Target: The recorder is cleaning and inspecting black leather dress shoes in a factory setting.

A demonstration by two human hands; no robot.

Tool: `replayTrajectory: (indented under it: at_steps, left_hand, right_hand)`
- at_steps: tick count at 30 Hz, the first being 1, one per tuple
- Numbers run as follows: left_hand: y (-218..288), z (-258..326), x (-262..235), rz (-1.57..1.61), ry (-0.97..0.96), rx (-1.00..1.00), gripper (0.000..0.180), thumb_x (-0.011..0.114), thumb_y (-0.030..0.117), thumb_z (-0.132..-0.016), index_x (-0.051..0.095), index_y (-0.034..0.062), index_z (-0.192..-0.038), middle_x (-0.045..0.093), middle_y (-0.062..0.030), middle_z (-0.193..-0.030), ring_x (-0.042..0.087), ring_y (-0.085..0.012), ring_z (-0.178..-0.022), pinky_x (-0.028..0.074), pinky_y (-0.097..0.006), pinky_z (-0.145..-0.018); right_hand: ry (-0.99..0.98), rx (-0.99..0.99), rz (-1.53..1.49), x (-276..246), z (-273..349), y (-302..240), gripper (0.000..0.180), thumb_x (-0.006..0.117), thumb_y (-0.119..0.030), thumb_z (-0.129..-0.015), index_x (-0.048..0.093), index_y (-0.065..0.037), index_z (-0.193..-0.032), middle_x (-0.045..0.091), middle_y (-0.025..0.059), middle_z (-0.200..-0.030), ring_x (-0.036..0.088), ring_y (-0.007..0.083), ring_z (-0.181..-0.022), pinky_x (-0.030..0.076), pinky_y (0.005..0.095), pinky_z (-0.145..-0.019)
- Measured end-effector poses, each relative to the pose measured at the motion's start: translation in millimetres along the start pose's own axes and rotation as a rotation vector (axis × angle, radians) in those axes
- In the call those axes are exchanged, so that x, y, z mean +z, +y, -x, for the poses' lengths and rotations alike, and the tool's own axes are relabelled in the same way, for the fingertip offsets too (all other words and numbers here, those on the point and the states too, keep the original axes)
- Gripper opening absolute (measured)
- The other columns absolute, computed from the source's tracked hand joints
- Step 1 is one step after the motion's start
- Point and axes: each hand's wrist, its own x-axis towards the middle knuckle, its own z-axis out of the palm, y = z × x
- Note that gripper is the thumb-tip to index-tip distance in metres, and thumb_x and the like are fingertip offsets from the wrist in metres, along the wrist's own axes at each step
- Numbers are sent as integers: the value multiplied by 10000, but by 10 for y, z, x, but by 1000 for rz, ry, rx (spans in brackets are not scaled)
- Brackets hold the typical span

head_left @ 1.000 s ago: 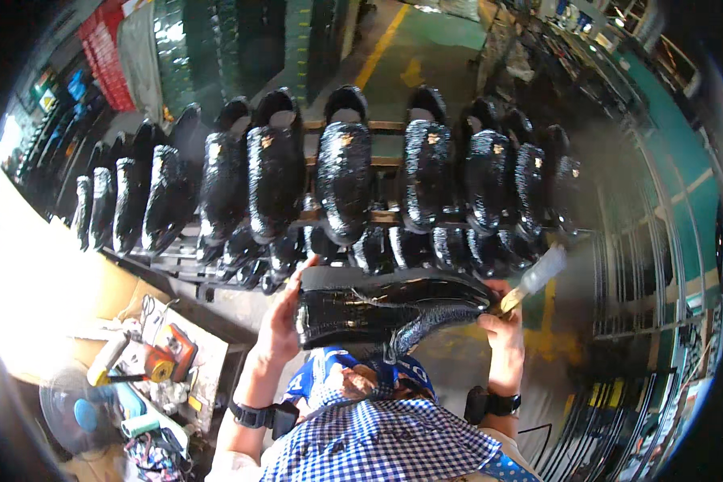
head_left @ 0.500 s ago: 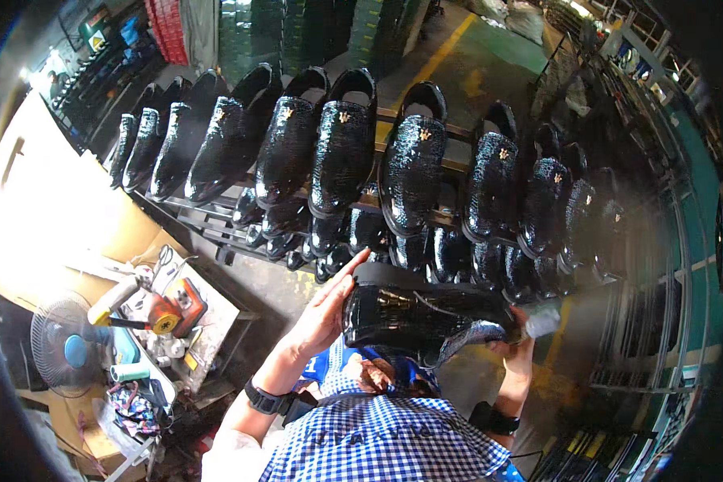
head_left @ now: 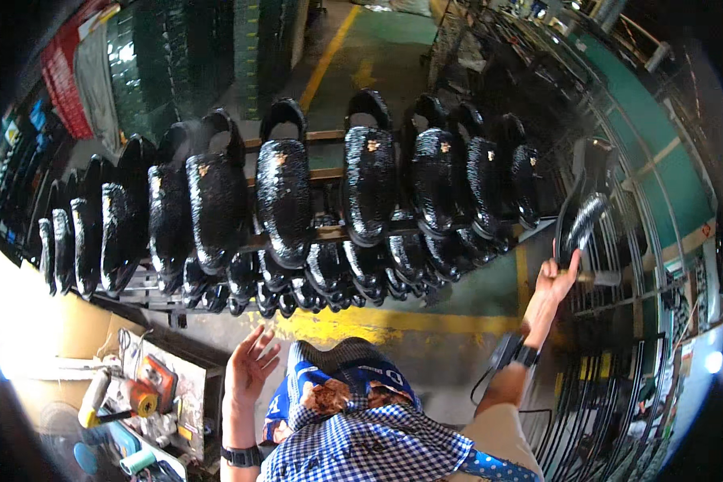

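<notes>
At the right, my right hand (head_left: 558, 277) is closed round the toe end of a glossy black loafer (head_left: 588, 215), held up beside the end of the shoe rack. A pale, blurred thing (head_left: 602, 278) sticks out beside that hand; its kind is unclear. My left hand (head_left: 251, 365) hangs in front of me with its fingers apart and nothing in it. Ahead of both hands, a row of shiny textured black loafers (head_left: 283, 201) with small gold ornaments stands tilted on the rack, toes toward me. More black shoes (head_left: 325, 265) fill the tiers below.
At the lower left is a worktable (head_left: 191, 377) with an orange-and-yellow tool (head_left: 143, 398) and a green spool (head_left: 138, 462). Metal rack bars (head_left: 659, 265) line the right side. Yellow stripes (head_left: 377, 324) mark the floor beyond my apron.
My left hand has let go of the loafer and drawn back. My right hand has carried it up and far to the right. The view has turned rightward.
</notes>
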Motion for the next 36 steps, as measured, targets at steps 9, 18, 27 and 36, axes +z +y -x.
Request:
replayTrajectory:
  at_steps: [9,18,27,36]
  left_hand:
    - [-161,-152,-80,46,105,-1,391,430,276,-877,470,77,-1212,550,-77,-1141,569,-229,-958,471,-352,-812]
    - [-66,-276,-254,-61,400,129,375,464,321,-861,485,101,-1163,566,-87,-1109,603,-202,-865,496,-334,-747]
    - [935,-912,-1029,-310,635,818,420,544,164,-856,404,70,-1241,516,-86,-1150,519,-179,-1023,424,-314,-861]
    - [1810,-1845,-1752,-1554,575,868,267,524,227,-784,603,90,-998,636,-117,-858,606,-253,-822,453,-319,-734]
  right_hand:
    - [-78,47,802,376,-444,48,565,607,-452,-777,471,-90,-1189,550,67,-774,337,45,-498,261,184,-441]
    - [153,-107,672,-577,720,1183,161,627,-221,-787,553,-77,-790,388,-33,-502,277,42,-372,222,200,-357]
    - [-880,308,1163,-484,2260,1722,276,574,-168,-829,552,1,-613,487,-3,-478,457,75,-439,347,233,-446]
    - [-860,249,1336,-705,2582,1785,293,637,-169,-783,525,-29,-551,485,-1,-465,440,73,-409,338,256,-412]
